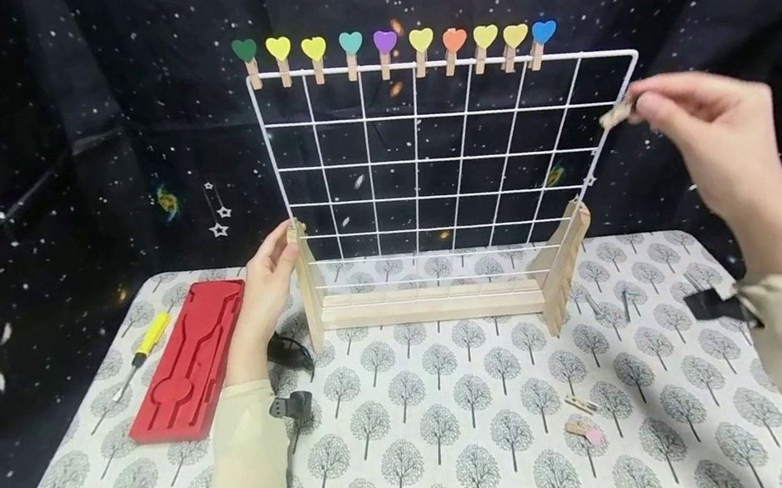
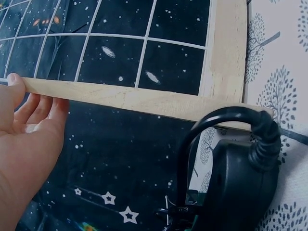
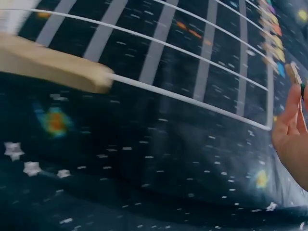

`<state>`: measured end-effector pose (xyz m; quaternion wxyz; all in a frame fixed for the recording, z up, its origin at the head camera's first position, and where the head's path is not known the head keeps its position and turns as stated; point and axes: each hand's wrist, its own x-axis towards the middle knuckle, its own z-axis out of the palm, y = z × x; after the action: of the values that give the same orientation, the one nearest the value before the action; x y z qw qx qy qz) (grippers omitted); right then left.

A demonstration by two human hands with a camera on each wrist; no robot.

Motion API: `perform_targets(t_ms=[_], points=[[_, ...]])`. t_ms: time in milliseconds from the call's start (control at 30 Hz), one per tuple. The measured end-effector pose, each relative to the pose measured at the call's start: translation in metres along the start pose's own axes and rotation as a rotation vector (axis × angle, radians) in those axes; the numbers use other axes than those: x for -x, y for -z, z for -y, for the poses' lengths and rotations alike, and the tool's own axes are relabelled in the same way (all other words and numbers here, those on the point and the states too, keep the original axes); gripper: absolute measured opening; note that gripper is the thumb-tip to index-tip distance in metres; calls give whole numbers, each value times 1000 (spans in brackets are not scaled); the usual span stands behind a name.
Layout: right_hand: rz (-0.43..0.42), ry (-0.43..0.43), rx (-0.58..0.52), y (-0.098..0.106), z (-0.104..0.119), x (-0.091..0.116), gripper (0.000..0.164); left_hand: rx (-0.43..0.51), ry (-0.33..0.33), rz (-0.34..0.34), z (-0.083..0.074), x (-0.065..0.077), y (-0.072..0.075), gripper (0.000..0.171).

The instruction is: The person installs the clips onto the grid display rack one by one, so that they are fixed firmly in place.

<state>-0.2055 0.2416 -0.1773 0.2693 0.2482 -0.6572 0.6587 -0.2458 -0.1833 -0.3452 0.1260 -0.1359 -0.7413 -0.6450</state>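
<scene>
A white wire grid (image 1: pixel 415 115) stands in a wooden stand (image 1: pixel 431 305). Heart-topped clothespins in green, yellow, teal, purple, orange and blue (image 1: pixel 545 32) line its top bar, leaving the right end bare. My left hand (image 1: pixel 268 283) grips the top of the stand's left upright (image 2: pixel 106 96), thumb on one side and fingers on the other. Near the grid's right edge, my right hand (image 1: pixel 710 124) pinches a wooden clothespin (image 1: pixel 616 115). A bit of dark green shows at my fingertips in the right wrist view; the rest of its heart is hidden.
Two more clothespins, one with a pink heart (image 1: pixel 593 436), lie on the tree-print cloth (image 1: pixel 469 409). At left are a red tray (image 1: pixel 189 363) and a yellow-handled screwdriver (image 1: pixel 148 343). Small metal pieces (image 1: pixel 626 306) lie right of the stand. A dark starry curtain (image 1: pixel 172 99) hangs behind.
</scene>
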Motion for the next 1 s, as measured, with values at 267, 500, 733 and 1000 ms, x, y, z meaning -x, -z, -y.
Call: perform_targets(t_ms=[267, 500, 733, 1000], points=[[-113, -33, 100, -18, 23, -58, 28, 29, -1, -2, 12, -4, 3, 44], [-92, -40, 365, -27, 23, -76, 23, 4, -11, -10, 26, -8, 5, 45], [-12, -103, 545, -28, 24, -80, 24, -8, 4, -15, 26, -7, 4, 46], [119, -87, 738, -27, 26, -86, 22, -10, -11, -11, 27, -7, 5, 45]])
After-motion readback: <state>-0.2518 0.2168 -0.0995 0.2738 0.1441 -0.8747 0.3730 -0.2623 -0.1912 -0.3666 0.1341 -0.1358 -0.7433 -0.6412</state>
